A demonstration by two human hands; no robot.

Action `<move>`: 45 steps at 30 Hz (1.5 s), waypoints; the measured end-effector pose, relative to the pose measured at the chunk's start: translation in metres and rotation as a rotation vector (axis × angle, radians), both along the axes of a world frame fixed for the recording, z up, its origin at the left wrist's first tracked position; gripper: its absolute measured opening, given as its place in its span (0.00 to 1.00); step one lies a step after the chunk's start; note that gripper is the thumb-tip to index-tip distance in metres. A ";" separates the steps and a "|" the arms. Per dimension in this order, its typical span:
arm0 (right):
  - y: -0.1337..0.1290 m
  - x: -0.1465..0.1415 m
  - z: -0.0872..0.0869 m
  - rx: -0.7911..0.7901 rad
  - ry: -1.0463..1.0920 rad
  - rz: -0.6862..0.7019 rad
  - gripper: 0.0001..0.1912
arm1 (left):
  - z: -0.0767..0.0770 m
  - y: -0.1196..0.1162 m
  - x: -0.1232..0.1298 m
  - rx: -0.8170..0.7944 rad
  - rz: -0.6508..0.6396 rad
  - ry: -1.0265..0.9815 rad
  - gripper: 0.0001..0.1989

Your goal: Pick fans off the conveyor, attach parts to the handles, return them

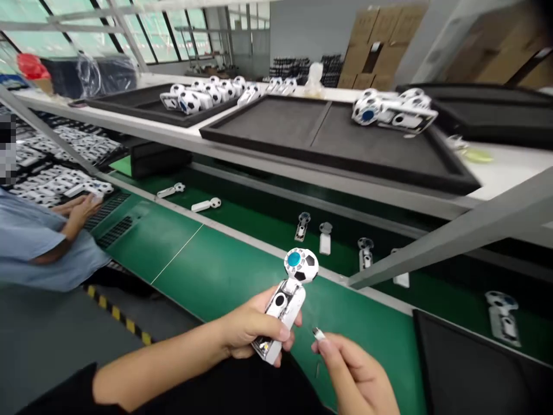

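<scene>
Left hand (254, 325) clenched round a football-headed white gadget (287, 302), head up — right hand (358, 374) pinches a small metal-tipped piece (318, 333) just beside it, over the green conveyor belt (207, 259).

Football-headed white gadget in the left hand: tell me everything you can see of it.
The gadget has a glossy white, plastic-looking body with a black oval, topped by a black-and-white football-patterned ball bearing a round blue disc. Its lower end looks partly open, showing metallic parts. It tilts ball-up, gripped by the left hand above a green conveyor belt.
</scene>
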State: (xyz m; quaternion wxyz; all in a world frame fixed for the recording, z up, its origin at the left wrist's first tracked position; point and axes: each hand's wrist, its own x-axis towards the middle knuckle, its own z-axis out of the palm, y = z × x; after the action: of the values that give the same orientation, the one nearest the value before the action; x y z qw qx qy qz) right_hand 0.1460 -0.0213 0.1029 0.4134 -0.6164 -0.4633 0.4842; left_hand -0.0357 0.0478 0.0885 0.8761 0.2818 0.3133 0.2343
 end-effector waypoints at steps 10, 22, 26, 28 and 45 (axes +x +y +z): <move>0.010 -0.018 -0.010 -0.092 0.022 0.273 0.17 | -0.016 -0.011 -0.016 0.035 -0.043 0.097 0.33; 0.009 -0.010 -0.021 -0.214 -0.091 0.308 0.21 | -0.016 -0.013 -0.010 0.543 -0.084 0.507 0.28; 0.007 -0.009 -0.023 -0.227 -0.060 0.324 0.21 | -0.019 -0.018 -0.008 0.541 -0.082 0.490 0.27; 0.006 -0.009 -0.023 -0.245 -0.053 0.328 0.21 | -0.019 -0.020 -0.007 0.524 -0.089 0.483 0.27; -0.004 -0.011 -0.030 -0.278 -0.023 0.347 0.22 | -0.012 -0.026 -0.012 0.545 -0.134 0.570 0.26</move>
State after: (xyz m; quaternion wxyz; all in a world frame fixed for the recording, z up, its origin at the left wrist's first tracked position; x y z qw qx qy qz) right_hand 0.1354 -0.0252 0.0733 0.2295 -0.5841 -0.4959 0.6002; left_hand -0.0479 0.0219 0.0770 0.6604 0.5775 0.4511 0.1636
